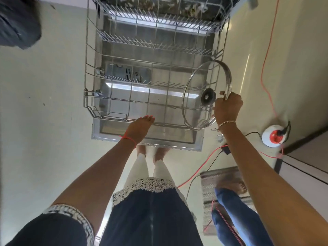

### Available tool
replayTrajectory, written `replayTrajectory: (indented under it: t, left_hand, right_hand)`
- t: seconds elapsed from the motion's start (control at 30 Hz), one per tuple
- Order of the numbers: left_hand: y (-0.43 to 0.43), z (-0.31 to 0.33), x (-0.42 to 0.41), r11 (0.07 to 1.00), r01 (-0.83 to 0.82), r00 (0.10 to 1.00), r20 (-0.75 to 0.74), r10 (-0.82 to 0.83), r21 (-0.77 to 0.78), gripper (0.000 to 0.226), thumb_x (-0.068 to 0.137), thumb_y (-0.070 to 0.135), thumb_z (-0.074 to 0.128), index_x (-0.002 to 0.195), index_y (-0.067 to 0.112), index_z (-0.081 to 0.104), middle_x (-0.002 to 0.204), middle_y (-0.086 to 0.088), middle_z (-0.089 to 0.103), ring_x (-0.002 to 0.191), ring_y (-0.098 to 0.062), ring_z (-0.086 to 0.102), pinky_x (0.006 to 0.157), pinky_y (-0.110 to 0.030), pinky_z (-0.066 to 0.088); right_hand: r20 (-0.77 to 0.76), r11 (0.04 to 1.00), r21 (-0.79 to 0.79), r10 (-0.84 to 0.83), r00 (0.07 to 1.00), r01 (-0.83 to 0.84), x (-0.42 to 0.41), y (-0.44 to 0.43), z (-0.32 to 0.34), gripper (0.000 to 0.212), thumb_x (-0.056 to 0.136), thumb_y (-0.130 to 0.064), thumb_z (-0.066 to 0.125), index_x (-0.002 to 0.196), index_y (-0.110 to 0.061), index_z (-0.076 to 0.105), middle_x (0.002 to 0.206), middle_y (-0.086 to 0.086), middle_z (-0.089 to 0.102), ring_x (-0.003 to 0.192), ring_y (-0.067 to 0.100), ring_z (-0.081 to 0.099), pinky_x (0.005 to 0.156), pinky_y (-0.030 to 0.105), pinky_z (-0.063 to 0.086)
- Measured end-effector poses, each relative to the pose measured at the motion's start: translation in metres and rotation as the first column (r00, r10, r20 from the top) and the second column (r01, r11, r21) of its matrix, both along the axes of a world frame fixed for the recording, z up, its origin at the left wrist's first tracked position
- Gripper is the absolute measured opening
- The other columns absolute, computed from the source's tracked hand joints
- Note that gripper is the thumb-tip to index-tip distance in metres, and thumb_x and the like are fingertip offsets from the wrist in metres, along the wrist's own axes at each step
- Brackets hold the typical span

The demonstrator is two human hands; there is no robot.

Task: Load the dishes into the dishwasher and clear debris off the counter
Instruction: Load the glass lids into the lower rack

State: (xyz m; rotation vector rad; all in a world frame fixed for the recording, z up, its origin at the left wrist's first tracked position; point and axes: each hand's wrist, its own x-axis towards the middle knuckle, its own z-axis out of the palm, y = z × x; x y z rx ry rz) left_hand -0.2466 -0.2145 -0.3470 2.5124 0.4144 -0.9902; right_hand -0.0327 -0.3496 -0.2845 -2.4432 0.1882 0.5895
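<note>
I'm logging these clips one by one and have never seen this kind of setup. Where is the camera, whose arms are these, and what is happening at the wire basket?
There is no machine here. A single camera worn on a person's head looks down, so you see their own arms, clothes and feet. They stand at an open dishwasher door, with the lower wire rack pulled out over it. The right hand grips a glass pot lid by its metal rim and holds it on edge at the rack's right side. Whether the lid touches the rack is unclear. The left hand, fingers straight, is at the rack's front rail. On the floor to the right are an orange cable, a white-and-red round cable unit and a striped mat.
</note>
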Motion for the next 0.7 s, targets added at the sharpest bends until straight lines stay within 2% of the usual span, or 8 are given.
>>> replayTrajectory:
  t: [0.07, 0.13, 0.23, 0.33, 0.57, 0.7]
  left_hand:
    - [-0.002, 0.0, -0.001, 0.996, -0.083, 0.996, 0.022, 0.084, -0.023, 0.058, 0.095, -0.01, 0.024, 0.149, 0.011, 0.018, 0.155, -0.006, 0.02, 0.142, -0.017, 0.023, 0.113, -0.026, 0.014]
    - [-0.004, 0.0, -0.001, 0.987, -0.157, 0.986, 0.049, 0.16, -0.044, 0.055, 0.095, -0.009, 0.026, 0.147, 0.01, 0.024, 0.152, -0.007, 0.029, 0.139, -0.019, 0.03, 0.113, -0.027, 0.018]
    - [-0.004, -0.002, -0.001, 0.974, -0.217, 0.973, 0.064, 0.22, -0.063, 0.049, 0.096, -0.006, 0.033, 0.142, 0.009, 0.036, 0.142, -0.012, 0.045, 0.13, -0.025, 0.045, 0.11, -0.033, 0.033]
    - [-0.003, -0.009, -0.004, 0.971, -0.227, 0.972, 0.041, 0.23, -0.075, 0.048, 0.095, -0.005, 0.036, 0.14, 0.011, 0.04, 0.134, -0.015, 0.053, 0.122, -0.029, 0.052, 0.105, -0.039, 0.04]
    - [-0.003, -0.012, -0.007, 0.977, -0.201, 0.979, 0.03, 0.203, -0.066, 0.05, 0.094, -0.008, 0.04, 0.14, 0.01, 0.04, 0.128, -0.017, 0.057, 0.116, -0.031, 0.056, 0.098, -0.042, 0.046]
    - [0.0, -0.008, -0.005, 0.984, -0.161, 0.987, 0.007, 0.162, -0.072, 0.051, 0.095, -0.006, 0.04, 0.143, 0.01, 0.035, 0.131, -0.015, 0.054, 0.119, -0.029, 0.055, 0.098, -0.039, 0.046]
  right_hand:
    - [-0.008, 0.992, -0.095, 0.077, 0.997, -0.077, 0.0, 0.0, -0.002, 0.026, 0.081, -0.001, 0.046, 0.1, 0.006, 0.062, 0.097, 0.016, 0.058, 0.091, 0.027, 0.052, 0.07, 0.017, 0.033]
    - [0.01, 0.982, -0.141, 0.131, 0.991, -0.128, -0.002, 0.001, -0.004, 0.023, 0.084, 0.001, 0.046, 0.1, 0.008, 0.06, 0.097, 0.017, 0.058, 0.089, 0.025, 0.047, 0.064, 0.016, 0.023]
    - [0.026, 0.966, -0.161, 0.211, 0.977, -0.204, -0.004, 0.01, -0.006, 0.023, 0.089, -0.008, 0.048, 0.104, 0.007, 0.058, 0.107, 0.02, 0.058, 0.092, 0.026, 0.045, 0.073, 0.023, 0.028]
    - [0.025, 0.946, -0.206, 0.262, 0.965, -0.252, -0.006, 0.024, -0.008, 0.03, 0.094, -0.018, 0.046, 0.111, 0.005, 0.055, 0.114, 0.02, 0.057, 0.105, 0.029, 0.05, 0.082, 0.024, 0.03]
    - [-0.027, 0.893, -0.256, 0.375, 0.926, -0.37, -0.017, 0.054, -0.024, 0.027, 0.095, -0.015, 0.045, 0.112, 0.005, 0.054, 0.115, 0.02, 0.057, 0.107, 0.031, 0.055, 0.084, 0.032, 0.044]
    - [-0.091, 0.88, -0.234, 0.404, 0.91, -0.414, -0.026, 0.054, -0.031, 0.03, 0.095, -0.015, 0.046, 0.116, 0.004, 0.051, 0.117, 0.02, 0.057, 0.11, 0.029, 0.054, 0.086, 0.028, 0.042]
